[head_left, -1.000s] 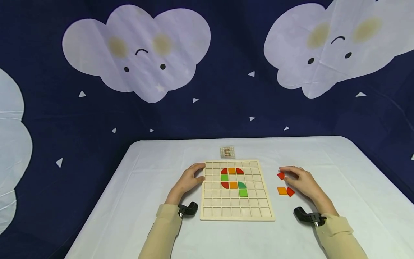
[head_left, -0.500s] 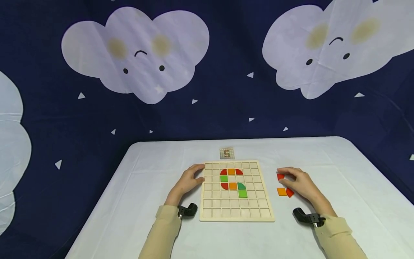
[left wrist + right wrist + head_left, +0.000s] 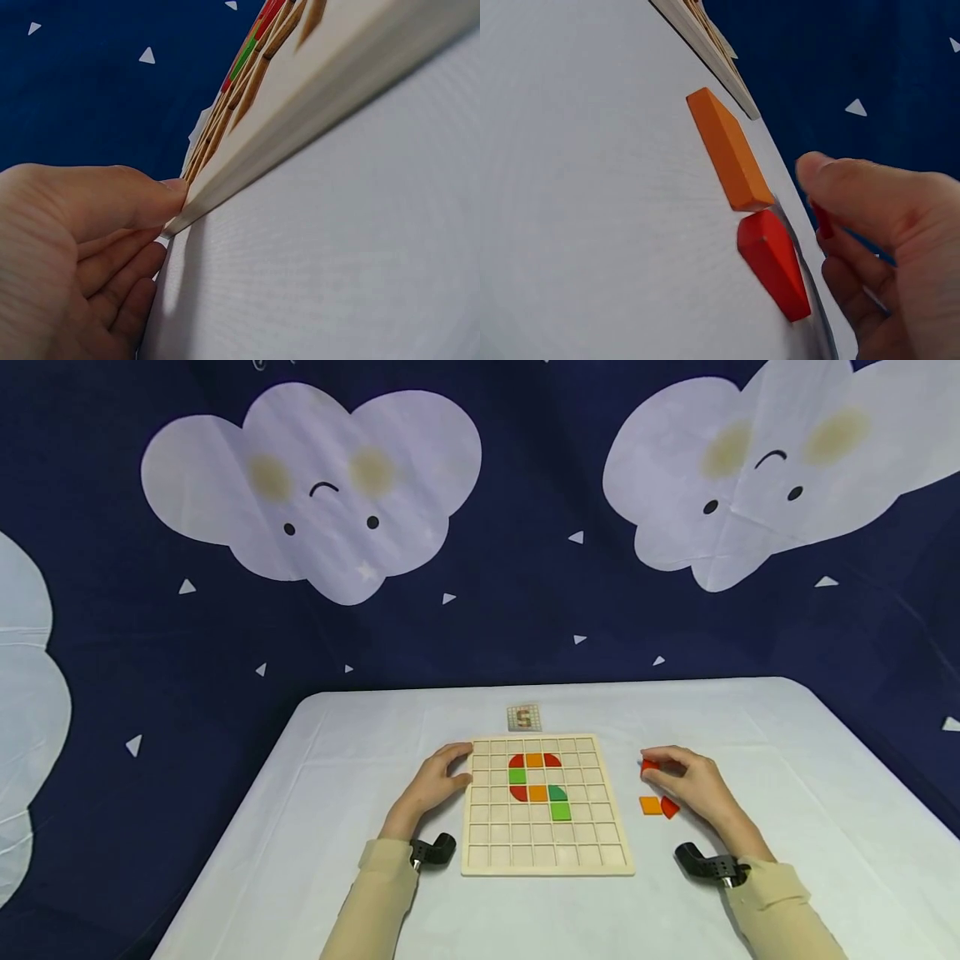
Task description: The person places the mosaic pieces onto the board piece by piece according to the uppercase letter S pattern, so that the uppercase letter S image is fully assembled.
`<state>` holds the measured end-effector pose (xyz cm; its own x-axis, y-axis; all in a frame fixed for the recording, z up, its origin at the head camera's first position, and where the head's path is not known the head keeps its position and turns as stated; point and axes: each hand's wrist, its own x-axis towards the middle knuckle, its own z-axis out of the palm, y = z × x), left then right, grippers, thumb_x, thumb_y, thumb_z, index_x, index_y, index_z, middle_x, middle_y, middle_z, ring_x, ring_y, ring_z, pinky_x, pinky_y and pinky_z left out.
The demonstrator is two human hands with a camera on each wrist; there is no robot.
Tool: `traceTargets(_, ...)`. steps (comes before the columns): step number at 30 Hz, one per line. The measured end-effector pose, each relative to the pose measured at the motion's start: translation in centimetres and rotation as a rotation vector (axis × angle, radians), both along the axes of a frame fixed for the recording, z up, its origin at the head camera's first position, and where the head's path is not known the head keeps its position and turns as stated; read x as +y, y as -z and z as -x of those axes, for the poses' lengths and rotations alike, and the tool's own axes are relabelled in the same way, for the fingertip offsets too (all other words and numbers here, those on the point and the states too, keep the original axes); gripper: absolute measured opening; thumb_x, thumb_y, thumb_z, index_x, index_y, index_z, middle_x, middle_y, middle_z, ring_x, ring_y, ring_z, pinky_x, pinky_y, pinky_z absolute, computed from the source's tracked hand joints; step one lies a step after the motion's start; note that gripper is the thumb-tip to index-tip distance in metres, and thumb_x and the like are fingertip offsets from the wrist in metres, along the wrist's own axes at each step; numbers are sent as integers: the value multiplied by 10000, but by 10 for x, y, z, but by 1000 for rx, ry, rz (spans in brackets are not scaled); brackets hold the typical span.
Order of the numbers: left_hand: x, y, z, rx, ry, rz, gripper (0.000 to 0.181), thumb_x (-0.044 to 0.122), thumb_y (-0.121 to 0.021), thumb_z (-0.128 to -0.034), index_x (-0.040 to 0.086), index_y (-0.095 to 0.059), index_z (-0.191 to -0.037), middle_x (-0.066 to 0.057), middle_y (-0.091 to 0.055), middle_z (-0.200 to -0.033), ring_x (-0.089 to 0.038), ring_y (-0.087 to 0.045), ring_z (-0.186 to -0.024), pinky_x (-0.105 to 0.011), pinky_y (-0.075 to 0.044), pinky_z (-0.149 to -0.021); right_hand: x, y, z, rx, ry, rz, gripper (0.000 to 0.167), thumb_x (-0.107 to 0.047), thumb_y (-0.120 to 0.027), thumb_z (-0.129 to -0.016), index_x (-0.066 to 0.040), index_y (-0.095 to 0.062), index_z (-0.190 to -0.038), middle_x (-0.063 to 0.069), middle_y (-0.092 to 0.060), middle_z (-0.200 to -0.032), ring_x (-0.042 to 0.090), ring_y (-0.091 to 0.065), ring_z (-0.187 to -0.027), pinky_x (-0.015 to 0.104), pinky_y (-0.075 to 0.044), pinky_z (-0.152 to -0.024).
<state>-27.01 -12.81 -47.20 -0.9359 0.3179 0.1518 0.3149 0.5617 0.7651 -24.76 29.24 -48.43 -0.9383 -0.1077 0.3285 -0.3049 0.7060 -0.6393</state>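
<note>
My left hand rests at the left edge of a wooden grid board. Thumb and index finger touch that edge some way apart; in the left wrist view the thumb lies against the board's side. My right hand pinches a small red block between thumb and fingers, which mostly cover it in the right wrist view. Just nearer the body lie an orange square block and a red quarter-circle block, end to end on the table.
Red, orange and green blocks sit in the board's cells in a curved line. Behind the board lies a small pattern card. A white cloth covers the table, and a dark blue cloud-printed curtain hangs behind.
The right thumb and fingers have closed on the red block and turned it slightly. The left hand stays at the board's edge. The head view has shifted a little.
</note>
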Motion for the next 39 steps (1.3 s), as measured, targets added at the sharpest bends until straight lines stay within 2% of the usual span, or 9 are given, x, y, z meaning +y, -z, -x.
traceTargets(2, 0, -1, 0, 3, 2, -4, 523, 38, -652, -839, -19, -498, -1335, -138, -472, -1378, -291, -368, -1318, -430, -271, -1102, 0, -2, 1, 10, 8, 14, 342, -305, -723, -838, -126, -690, -1127, 23, -690, -1042, 221, -622, -942, 215, -480, -802)
traceTargets(7, 0, 0, 0, 0, 3, -2, 529, 45, -656, -833, -18, -500, -1334, -139, -475, -1376, -292, -373, -1315, -431, -274, -1100, 1, -6, -1, 4, 1, 55, 366, -300, -712, -848, -118, -670, -1162, 46, -683, -1065, 281, -623, -973, 431, -487, -844)
traceTargets(9, 0, 1, 0, -5, 1, 0, 533, 48, -658, -831, -19, -499, -1335, -137, -476, -1375, -288, -373, -1315, -426, -273, -1101, 1, -10, -2, 19, -3, 64, 362, -281, -712, -850, -110, -667, -1166, 52, -682, -1062, 290, -620, -975, 457, -484, -844)
traceTargets(16, 0, 2, -1, -8, -5, 3, 530, 52, -657, -835, -17, -498, -1336, -132, -477, -1375, -286, -371, -1317, -427, -274, -1101, -16, -30, -7, 102, -23, 46, 316, -247, -736, -833, -140, -694, -1127, -30, -692, -1015, 168, -613, -931, 402, -487, -806)
traceTargets(20, 0, 2, 0, -8, -6, 0, 528, 46, -659, -835, -18, -500, -1334, -132, -478, -1374, -284, -373, -1316, -423, -274, -1101, -34, -41, -12, 125, -86, 38, 312, -233, -752, -817, -137, -703, -1110, -56, -685, -1017, 133, -608, -924, 389, -493, -796)
traceTargets(27, 0, 1, 0, -11, -5, 4, 533, 45, -659, -834, -19, -496, -1337, -131, -475, -1377, -282, -369, -1318, -417, -268, -1104, -63, -53, -23, 188, -199, 20, 323, -186, -779, -782, -123, -711, -1091, -66, -674, -1035, 100, -595, -904, 290, -483, -811)
traceTargets(33, 0, 0, 0, -17, -9, 0, 532, 46, -660, -835, -19, -496, -1337, -132, -474, -1378, -279, -371, -1318, -412, -269, -1104, -81, -56, -32, 198, -265, 30, 323, -161, -793, -760, -133, -718, -1074, -83, -674, -1030, 91, -600, -901, 277, -478, -834)
traceTargets(36, 0, 0, 0, -16, -10, 4, 531, 50, -661, -836, -18, -497, -1337, -130, -474, -1378, -280, -369, -1319, -413, -268, -1105, -91, -53, -34, 203, -331, 38, 329, -142, -797, -752, -104, -716, -1069, -71, -676, -1032, 102, -617, -919, 338, -501, -847)
traceTargets(39, 0, 1, 0, -11, -5, 4, 529, 51, -659, -838, -22, -496, -1336, -133, -474, -1377, -284, -369, -1318, -419, -269, -1104, -98, -46, -35, 226, -408, 37, 330, -114, -801, -740, -75, -715, -1056, -57, -679, -1026, 120, -630, -927, 349, -525, -822)
